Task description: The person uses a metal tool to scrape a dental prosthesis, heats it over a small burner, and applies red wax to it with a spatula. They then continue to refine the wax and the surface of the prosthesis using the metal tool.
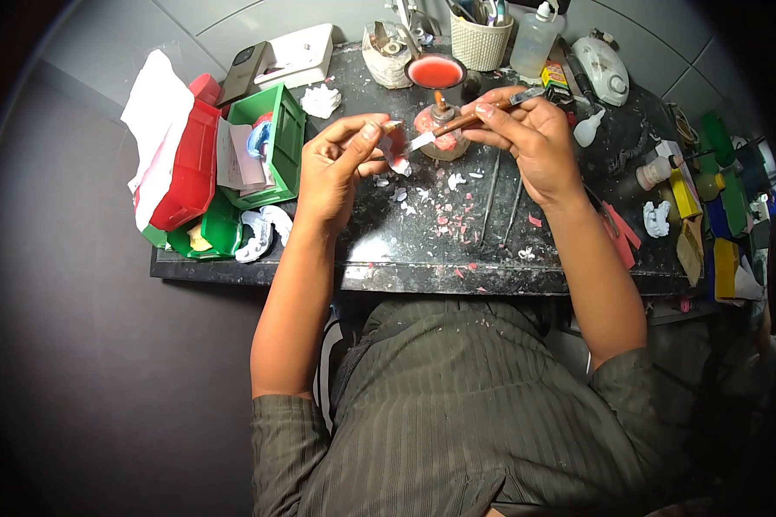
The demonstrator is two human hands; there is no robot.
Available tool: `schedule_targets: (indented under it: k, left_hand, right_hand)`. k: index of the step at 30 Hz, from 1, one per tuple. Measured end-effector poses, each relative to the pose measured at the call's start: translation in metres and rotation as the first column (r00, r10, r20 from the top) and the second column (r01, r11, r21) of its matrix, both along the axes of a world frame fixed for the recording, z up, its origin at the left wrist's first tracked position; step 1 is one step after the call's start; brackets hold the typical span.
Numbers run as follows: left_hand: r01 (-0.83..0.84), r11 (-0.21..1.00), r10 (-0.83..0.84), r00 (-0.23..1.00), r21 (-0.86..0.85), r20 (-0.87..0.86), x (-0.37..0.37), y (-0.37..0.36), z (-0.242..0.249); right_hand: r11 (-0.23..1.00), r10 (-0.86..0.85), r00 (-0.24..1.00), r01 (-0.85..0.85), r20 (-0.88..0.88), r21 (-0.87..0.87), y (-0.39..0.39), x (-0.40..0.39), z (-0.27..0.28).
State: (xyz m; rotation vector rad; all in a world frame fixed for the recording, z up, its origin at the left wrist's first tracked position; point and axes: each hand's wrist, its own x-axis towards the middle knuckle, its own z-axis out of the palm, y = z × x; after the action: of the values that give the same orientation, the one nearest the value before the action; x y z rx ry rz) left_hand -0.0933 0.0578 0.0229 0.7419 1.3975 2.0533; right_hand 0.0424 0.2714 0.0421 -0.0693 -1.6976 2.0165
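Note:
Between the thumb and fingers of my left hand is a small dental model with pink wax, its lower edge whitish. My right hand grips a wax knife by its brown handle. The knife's flat blade points left and lies at the right side of the wax; whether it touches cannot be made out. Just behind the blade stands a spirit burner with an orange flame. Above the flame is a round dark pan of red wax.
Pink and white scraps litter the black bench. Two thin metal instruments lie near the middle. Green bins and a red bin stand left, beside white dental impressions. A brush cup and a clear bottle stand behind.

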Motion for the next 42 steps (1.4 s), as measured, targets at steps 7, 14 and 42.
schedule_targets:
  k: [7, 14, 42]
  left_hand:
    - [-0.003, 1.0, 0.002, 1.0, -0.004, -0.017, -0.0011, 0.0004, -0.002]
    - [-0.011, 1.0, 0.011, 1.0, -0.002, -0.009, 0.0003, 0.0016, -0.0019]
    - [0.01, 1.0, -0.009, 1.0, -0.029, 0.01, -0.001, 0.0016, -0.0009]
  right_hand:
    - [0.999, 0.027, 0.999, -0.027, -0.023, 0.036, -0.004, 0.0013, 0.0002]
    - [0.999, 0.035, 0.999, -0.035, -0.028, 0.031, -0.0056, 0.0014, 0.0006]
    - [0.999, -0.016, 0.997, 0.02, -0.08, 0.049, -0.0038, 0.0014, 0.0022]
